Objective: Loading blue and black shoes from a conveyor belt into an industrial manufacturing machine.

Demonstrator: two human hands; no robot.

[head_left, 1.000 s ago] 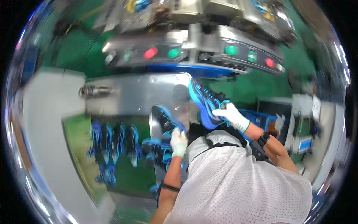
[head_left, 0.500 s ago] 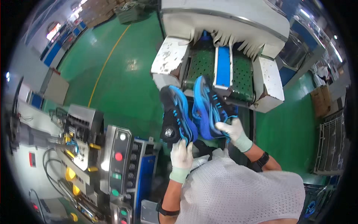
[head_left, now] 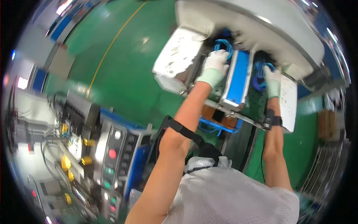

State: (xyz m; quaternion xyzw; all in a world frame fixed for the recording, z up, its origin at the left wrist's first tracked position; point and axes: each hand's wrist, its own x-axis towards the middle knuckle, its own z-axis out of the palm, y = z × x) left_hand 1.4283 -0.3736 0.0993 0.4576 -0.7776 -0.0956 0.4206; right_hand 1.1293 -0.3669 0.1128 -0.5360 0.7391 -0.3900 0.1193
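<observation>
Both my arms reach forward to the mouth of a white machine (head_left: 283, 30), in gloves with pale green cuffs. In the left lane, my left hand (head_left: 216, 66) is closed at a black and blue sneaker (head_left: 224, 44), partly under the hood's edge. My right hand (head_left: 273, 79) grips a second blue sneaker (head_left: 258, 76) in the right lane, its fingers smeared by motion. Between the two lanes runs a blue divider (head_left: 238, 78) with pale sides. The far ends of both shoes are hidden in the dark opening.
White side housings (head_left: 177, 56) with chipped paint flank the lanes. Below the divider sits a blue-rimmed tray (head_left: 223, 125). A control panel (head_left: 113, 153) with red and green buttons stands at left. At right are a wire rack (head_left: 320, 168) and a cardboard box (head_left: 326, 125).
Both hands have moved forward and apart, carrying the two sneakers from in front of my body into the machine's separate lanes. The view has shifted, and the blue-rimmed tray now shows.
</observation>
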